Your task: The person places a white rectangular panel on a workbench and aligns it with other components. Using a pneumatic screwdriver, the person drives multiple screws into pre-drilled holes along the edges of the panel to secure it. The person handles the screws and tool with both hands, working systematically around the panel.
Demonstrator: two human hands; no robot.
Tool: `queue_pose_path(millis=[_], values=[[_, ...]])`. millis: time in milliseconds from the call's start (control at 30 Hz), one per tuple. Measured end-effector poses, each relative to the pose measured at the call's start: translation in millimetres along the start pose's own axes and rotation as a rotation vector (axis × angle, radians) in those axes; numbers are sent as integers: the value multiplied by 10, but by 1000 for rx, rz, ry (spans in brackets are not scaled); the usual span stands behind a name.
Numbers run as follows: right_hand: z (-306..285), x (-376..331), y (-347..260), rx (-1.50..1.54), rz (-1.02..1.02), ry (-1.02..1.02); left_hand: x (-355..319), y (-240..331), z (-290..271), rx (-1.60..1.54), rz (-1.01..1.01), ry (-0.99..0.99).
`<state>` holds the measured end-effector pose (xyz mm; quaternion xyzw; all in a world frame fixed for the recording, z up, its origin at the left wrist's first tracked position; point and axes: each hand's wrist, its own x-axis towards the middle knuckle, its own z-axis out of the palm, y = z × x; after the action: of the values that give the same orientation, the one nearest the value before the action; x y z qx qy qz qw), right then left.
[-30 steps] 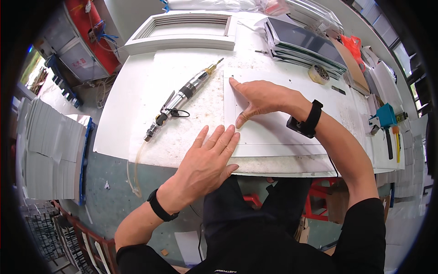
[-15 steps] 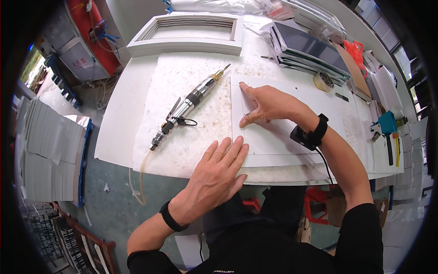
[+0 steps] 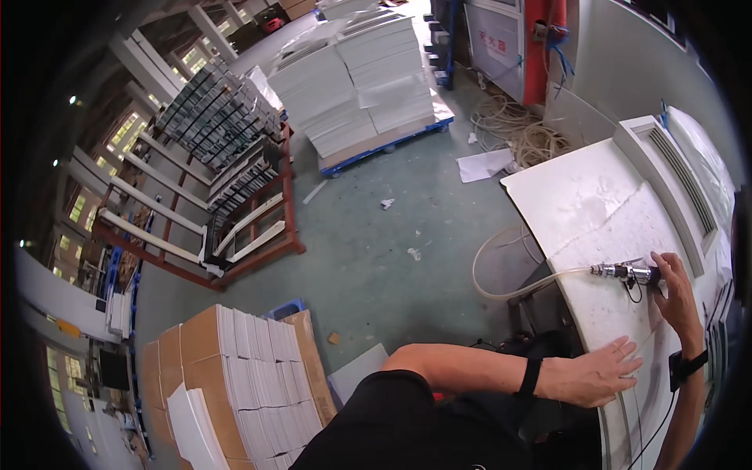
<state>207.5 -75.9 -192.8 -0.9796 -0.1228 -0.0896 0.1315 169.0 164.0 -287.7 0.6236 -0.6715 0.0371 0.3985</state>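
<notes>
Right hand (image 3: 675, 294) rests at the tail end of the pneumatic screwdriver (image 3: 627, 272), fingers curled loosely about it, though a closed grip cannot be confirmed; the tool lies flat on the white desk (image 3: 580, 196), its clear air hose (image 3: 509, 286) looping off the near edge toward the floor. Left hand (image 3: 599, 374) lies open, palm down, fingers spread on the desk edge, holding nothing. Behind, a louvred white panel (image 3: 674, 180) sits on the desk; stacked white sheets on a pallet (image 3: 364, 78) stand well apart.
</notes>
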Motion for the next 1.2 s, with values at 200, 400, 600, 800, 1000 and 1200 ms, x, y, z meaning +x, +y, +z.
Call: queue_pose_path(millis=[200, 400, 600, 800, 1000, 1200], values=[[32, 195, -35, -12, -186, -66, -29, -14, -35, -43, 7, 103], [55, 233, -199, -186, -139, -24, 42, -9, -23, -56, 24, 120], [-37, 294, -753, -23, -198, 251, -36, 56, -198, -102, 20, 61], [-570, -471, -747, 520, 285, 571, -234, 421, -654, -167, -209, 257], [-1066, -1265, -1249, 1248, 283, 807, -724, 795, -944, -45, -380, 273], [-1533, -2554, -1056, 1368, 95, 976, -406, 1206, -914, 19, -299, 97]])
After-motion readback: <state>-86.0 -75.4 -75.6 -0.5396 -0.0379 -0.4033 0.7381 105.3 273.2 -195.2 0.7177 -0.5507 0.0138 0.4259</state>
